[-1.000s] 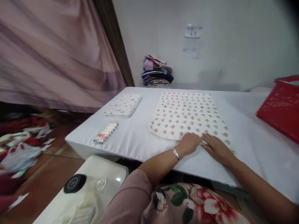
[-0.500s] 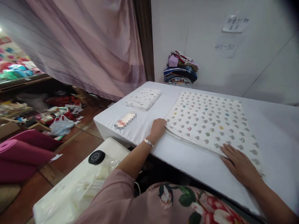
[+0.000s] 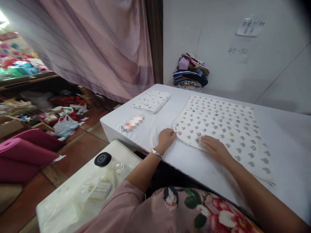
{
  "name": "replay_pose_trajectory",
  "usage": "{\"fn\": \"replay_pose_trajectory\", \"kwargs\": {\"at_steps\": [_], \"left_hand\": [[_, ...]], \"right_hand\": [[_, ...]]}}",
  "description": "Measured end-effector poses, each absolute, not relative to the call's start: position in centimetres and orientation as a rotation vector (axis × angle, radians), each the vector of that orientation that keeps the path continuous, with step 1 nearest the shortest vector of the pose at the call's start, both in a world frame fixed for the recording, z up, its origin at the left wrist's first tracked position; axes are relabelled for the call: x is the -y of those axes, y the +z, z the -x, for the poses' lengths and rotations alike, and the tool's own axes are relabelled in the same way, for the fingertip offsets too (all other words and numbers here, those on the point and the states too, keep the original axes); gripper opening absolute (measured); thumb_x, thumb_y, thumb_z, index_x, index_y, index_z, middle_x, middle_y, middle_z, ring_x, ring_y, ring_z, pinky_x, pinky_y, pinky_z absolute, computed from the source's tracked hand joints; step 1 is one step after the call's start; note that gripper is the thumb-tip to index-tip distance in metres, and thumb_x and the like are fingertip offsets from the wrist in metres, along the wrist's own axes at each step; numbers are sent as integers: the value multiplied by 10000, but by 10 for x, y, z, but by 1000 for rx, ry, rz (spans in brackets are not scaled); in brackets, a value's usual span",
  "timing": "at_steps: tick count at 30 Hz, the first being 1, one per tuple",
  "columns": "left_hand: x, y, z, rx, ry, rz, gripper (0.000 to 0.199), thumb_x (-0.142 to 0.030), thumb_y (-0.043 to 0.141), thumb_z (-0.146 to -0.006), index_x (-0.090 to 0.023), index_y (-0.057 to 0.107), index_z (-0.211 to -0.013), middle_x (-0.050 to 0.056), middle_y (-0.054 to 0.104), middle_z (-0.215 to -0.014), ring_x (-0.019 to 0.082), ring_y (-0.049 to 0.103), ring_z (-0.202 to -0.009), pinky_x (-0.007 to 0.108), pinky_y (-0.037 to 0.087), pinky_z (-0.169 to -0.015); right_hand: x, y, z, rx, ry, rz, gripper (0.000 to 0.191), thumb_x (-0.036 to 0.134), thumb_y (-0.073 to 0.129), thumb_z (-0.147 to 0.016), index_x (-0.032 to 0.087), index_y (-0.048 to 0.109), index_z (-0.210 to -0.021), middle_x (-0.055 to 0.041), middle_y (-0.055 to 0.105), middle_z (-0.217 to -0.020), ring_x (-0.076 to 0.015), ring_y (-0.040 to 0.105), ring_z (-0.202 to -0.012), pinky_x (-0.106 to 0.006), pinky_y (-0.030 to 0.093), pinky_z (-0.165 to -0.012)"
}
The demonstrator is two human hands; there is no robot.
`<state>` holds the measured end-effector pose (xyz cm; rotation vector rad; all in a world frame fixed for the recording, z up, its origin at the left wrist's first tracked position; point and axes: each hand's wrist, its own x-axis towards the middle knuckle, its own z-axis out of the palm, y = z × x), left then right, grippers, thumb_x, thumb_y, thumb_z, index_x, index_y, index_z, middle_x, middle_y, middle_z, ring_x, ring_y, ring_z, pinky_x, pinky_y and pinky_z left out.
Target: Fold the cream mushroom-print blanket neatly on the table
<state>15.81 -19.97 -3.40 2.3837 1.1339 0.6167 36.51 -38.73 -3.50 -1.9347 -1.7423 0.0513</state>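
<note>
A white cloth with grey, red, blue and yellow mushroom-like prints (image 3: 225,129) lies folded flat on the white-covered table (image 3: 286,139). At its near left corner my left hand (image 3: 166,139) is closed, fingertips pinching the cloth edge. My right hand (image 3: 213,147) rests on the near edge of the cloth, fingers stretched out flat and slightly blurred. Further left lies a smaller folded white cloth with small dark prints (image 3: 153,101). A pixelated item (image 3: 132,123) lies in front of it.
A stack of folded fabrics (image 3: 190,72) stands against the wall behind the table. At the lower left, a white surface (image 3: 60,197) holds a black round object (image 3: 102,159) and clear plastic. Pink rolls (image 3: 26,155) lie on the floor, below a hanging curtain.
My right hand has slid left along the cloth's near edge, closer to my left hand. My left hand stays at the corner. The view has shifted slightly.
</note>
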Motion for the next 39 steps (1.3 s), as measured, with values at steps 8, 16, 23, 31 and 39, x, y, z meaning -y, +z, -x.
{"fn": "replay_pose_trajectory", "kwargs": {"at_steps": [8,16,23,31,39], "left_hand": [[203,-31,-157,-961,549,-2487,247,-291,442,-878,-215,675,-842,20,634,-830,154,558,-792,256,403,-720],[201,-30,-163,-1059,492,-2415,278,-350,450,-885,-229,698,-860,16,663,-855,150,576,-795,244,392,-696],[200,-29,-177,-1233,446,-2281,314,-392,461,-859,-206,686,-743,19,671,-760,148,570,-673,252,344,-592],[200,-30,-171,-1306,585,-2078,198,-274,483,-803,-181,633,-712,9,634,-699,136,536,-653,237,350,-584],[201,-31,-168,-1267,639,-1987,210,-263,468,-779,-168,611,-659,-8,584,-627,116,474,-605,224,328,-555]], "right_hand": [[305,-40,-372,1886,201,2234,471,418,284,-941,212,494,-1309,-73,369,-1457,-295,267,-1361,-571,233,-1065],[290,-41,-353,1962,135,2139,490,438,243,-951,224,440,-1345,-88,284,-1499,-275,181,-1393,-534,203,-1080],[274,-34,-353,2011,275,2173,520,447,268,-944,186,420,-1368,-109,269,-1503,-281,184,-1391,-534,193,-1086],[253,-43,-351,2044,119,2192,521,489,265,-936,247,419,-1370,-89,287,-1498,-288,221,-1379,-562,221,-1067],[233,-57,-344,2045,13,2054,530,477,208,-939,257,400,-1382,-67,296,-1496,-272,224,-1381,-546,272,-1059]]}}
